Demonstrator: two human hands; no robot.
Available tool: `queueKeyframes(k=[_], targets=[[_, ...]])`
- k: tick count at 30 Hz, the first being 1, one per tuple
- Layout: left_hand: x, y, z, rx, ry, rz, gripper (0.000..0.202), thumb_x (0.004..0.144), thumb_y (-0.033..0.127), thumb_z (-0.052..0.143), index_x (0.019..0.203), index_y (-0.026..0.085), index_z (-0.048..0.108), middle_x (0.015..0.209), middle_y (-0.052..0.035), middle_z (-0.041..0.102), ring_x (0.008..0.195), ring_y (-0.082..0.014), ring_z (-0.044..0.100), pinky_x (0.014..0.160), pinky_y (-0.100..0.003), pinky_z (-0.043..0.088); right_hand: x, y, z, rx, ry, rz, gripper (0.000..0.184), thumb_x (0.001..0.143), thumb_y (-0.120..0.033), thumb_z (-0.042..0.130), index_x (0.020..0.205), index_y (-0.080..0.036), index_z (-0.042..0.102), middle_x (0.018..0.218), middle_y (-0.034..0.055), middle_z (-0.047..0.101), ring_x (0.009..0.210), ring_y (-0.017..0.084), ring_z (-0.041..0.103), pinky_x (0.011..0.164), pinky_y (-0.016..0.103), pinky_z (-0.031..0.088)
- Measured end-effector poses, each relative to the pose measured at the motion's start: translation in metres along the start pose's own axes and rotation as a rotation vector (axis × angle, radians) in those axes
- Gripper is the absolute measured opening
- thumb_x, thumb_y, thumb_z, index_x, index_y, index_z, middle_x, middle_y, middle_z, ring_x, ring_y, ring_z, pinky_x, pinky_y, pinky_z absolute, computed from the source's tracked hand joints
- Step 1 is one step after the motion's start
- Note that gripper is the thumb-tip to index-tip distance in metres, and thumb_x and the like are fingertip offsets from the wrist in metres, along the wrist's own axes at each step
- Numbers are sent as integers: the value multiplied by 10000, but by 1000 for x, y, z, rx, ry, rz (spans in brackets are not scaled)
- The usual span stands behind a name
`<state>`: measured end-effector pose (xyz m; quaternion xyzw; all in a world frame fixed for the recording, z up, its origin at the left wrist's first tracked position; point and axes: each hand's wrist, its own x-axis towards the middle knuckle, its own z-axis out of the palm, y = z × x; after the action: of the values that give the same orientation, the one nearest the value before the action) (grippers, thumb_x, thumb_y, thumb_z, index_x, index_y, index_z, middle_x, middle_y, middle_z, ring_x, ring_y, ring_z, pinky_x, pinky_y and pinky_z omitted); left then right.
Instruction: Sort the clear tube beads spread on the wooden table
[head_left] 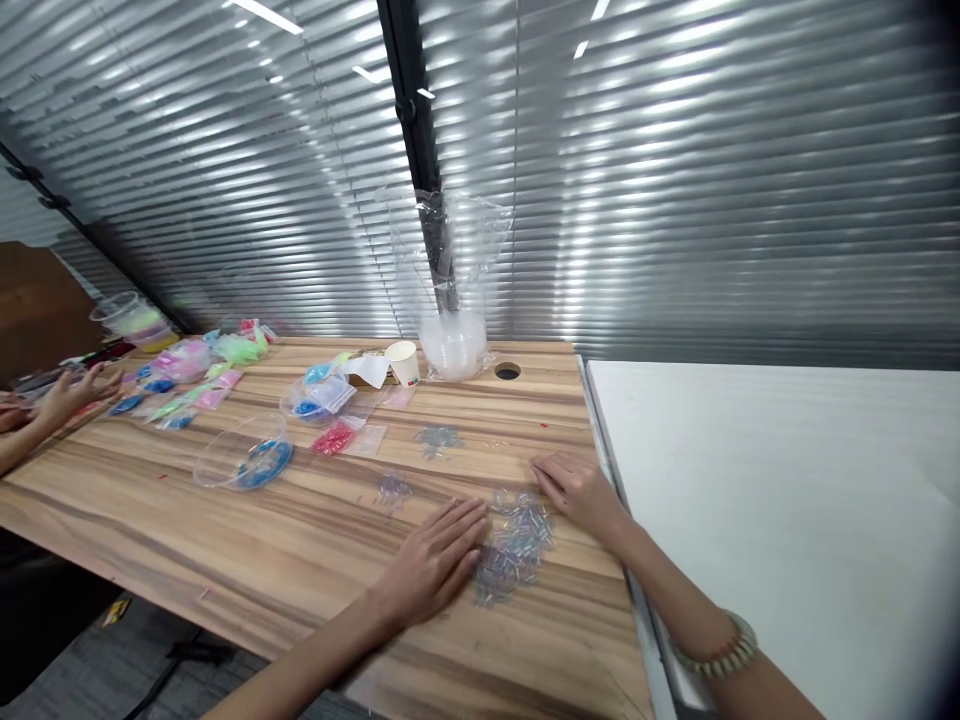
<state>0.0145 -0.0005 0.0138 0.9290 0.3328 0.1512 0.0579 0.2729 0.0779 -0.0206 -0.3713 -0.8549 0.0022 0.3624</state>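
Observation:
A loose pile of small, clear, tube-like pieces (521,535) lies on the wooden table between my two hands. My left hand (439,555) rests flat at the pile's left edge, fingers stretched out and holding nothing. On the other side, my right hand (577,488) lies low by the pile's upper right, its fingers slightly bent and apart, with no object visible in them. Beyond them is a smaller cluster of greyish clear pieces (437,438). A few purplish pieces (393,490) are scattered left of the pile.
A clear round lid (225,462) with blue pieces lies left, near a bag of red pieces (334,437). A tub (311,400), a paper cup (403,363) and a bagged white container (454,345) stand behind. Another person's hand (71,398) is far left. A white table (780,500) adjoins right.

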Motion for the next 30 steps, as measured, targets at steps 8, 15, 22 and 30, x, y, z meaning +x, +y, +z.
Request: queueKeyframes(k=[8, 15, 22, 30], targets=[[-4, -5, 0, -196, -41, -133, 514, 947, 238, 390, 1432, 241, 220, 1415, -79, 388, 1316, -210, 344, 1081, -429, 324, 0, -6, -5, 56, 26, 6, 215, 914, -160, 425, 923, -175, 639, 859, 77, 702, 763, 192, 650, 692, 323, 526], [29, -22, 3, -421, -109, -102, 642, 960, 219, 315, 1446, 243, -105, 1423, -89, 373, 1339, -183, 301, 1084, -444, 308, -1, -5, -5, 35, 21, 42, 214, 917, -166, 422, 907, -157, 636, 845, 75, 703, 750, 185, 645, 675, 310, 517], [24, -22, 5, -396, -120, -161, 555, 970, 268, 288, 1457, 232, 25, 1435, -86, 355, 1344, -189, 292, 1085, -428, 307, -1, -2, -3, 82, -7, 75, 205, 915, -169, 429, 922, -145, 633, 888, 85, 702, 788, 196, 649, 708, 326, 523], [21, -25, 7, -412, -52, -171, 558, 977, 273, 288, 1449, 260, -9, 1338, -47, 493, 1293, -174, 379, 1066, -417, 333, 8, -17, -11, 398, -104, 98, 208, 909, -203, 459, 1025, -183, 631, 991, 56, 682, 940, 174, 614, 839, 331, 503]])
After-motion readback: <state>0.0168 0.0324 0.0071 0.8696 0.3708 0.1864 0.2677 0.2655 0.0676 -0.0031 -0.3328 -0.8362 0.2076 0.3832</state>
